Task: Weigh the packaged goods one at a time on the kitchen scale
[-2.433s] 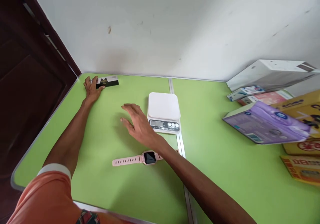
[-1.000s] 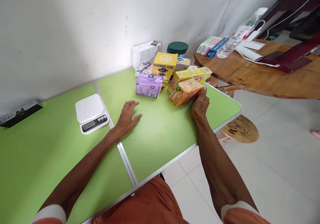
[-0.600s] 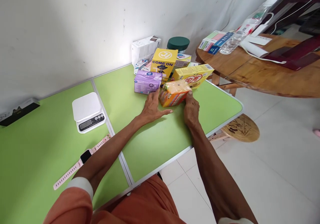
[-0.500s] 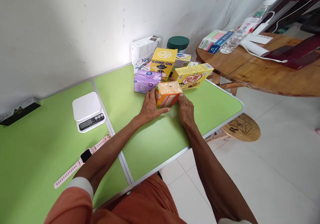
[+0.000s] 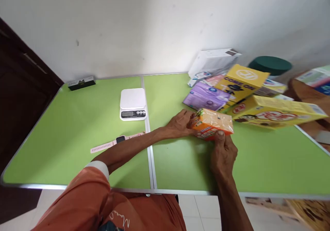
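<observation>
Both my hands hold an orange wrapped pack (image 5: 212, 123) just above the green table (image 5: 77, 121). My left hand (image 5: 180, 124) grips its left end, fingers curled against it. My right hand (image 5: 223, 150) holds its near right side, with the thumb on the front face. A white kitchen scale (image 5: 133, 103) stands left of the pack, beyond the table's middle seam. A pink smartwatch (image 5: 116, 142) lies flat in front of the scale, close to my left forearm.
Behind the pack sit a purple pack (image 5: 207, 100), a yellow "COME ON" box (image 5: 242, 81), a long yellow box (image 5: 277, 112), a white box (image 5: 212, 61) and a dark green lid (image 5: 270, 65). A black box (image 5: 81, 83) lies at the far left corner. A dark door (image 5: 18, 97) stands left.
My right hand drew the orange pack from the pile toward me and my left hand joined it. The view has swung left, so the scale and the watch now sit nearer the middle.
</observation>
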### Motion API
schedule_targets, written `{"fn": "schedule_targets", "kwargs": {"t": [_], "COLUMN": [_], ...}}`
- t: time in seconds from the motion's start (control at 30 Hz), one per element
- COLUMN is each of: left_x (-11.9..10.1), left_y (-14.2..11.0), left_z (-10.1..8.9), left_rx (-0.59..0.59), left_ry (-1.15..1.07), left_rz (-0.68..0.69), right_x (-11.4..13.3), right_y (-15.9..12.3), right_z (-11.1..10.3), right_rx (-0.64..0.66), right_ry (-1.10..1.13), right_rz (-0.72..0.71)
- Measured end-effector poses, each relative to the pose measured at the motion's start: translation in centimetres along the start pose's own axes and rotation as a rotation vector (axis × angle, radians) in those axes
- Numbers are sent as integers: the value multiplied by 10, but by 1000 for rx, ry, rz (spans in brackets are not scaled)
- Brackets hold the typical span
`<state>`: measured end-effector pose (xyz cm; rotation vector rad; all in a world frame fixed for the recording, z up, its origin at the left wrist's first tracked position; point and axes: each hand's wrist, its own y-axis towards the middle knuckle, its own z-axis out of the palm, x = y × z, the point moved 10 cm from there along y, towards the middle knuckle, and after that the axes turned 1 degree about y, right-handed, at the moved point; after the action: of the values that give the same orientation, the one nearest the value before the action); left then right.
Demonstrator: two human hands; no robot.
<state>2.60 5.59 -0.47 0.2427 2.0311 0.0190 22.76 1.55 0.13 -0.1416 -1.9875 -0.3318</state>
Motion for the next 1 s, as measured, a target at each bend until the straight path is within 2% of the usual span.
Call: {"fn": "schedule_targets", "kwargs": {"t": [0.1, 0.2, 0.37, 0.43, 0.5, 0.57, 0.67, 0.87, 1.0], "left_x": [-2, -6, 4, 16, 31, 47, 65, 78, 82], "left_y": [-37, -73, -117, -131, -142, -150, -154, -150, -157], "left_z": [-41, -103, -213, -249, -275, -293, -305, -310, -310], "left_rx": [-49, -163, -394, -484, -552, -584, -579, -553, -614], "left_ry": [26, 67, 194, 239, 272, 293, 309, 330, 322], "left_rz": [-31, -41, -91, -115, -142, -160, -160, -138, -104], "right_x": [22, 70, 162, 185, 197, 201, 200, 195, 186], "right_y": [-16, -27, -40, -46, -51, -55, -58, -57, -58], "right_z": [26, 67, 159, 196, 229, 255, 277, 289, 291], "right_rx": [87, 176, 409, 498, 563, 600, 615, 610, 561], "right_ry": [40, 140, 338, 379, 400, 409, 404, 383, 344], "right_rz": [-43, -156, -356, -398, -425, -443, -465, -490, -542]}}
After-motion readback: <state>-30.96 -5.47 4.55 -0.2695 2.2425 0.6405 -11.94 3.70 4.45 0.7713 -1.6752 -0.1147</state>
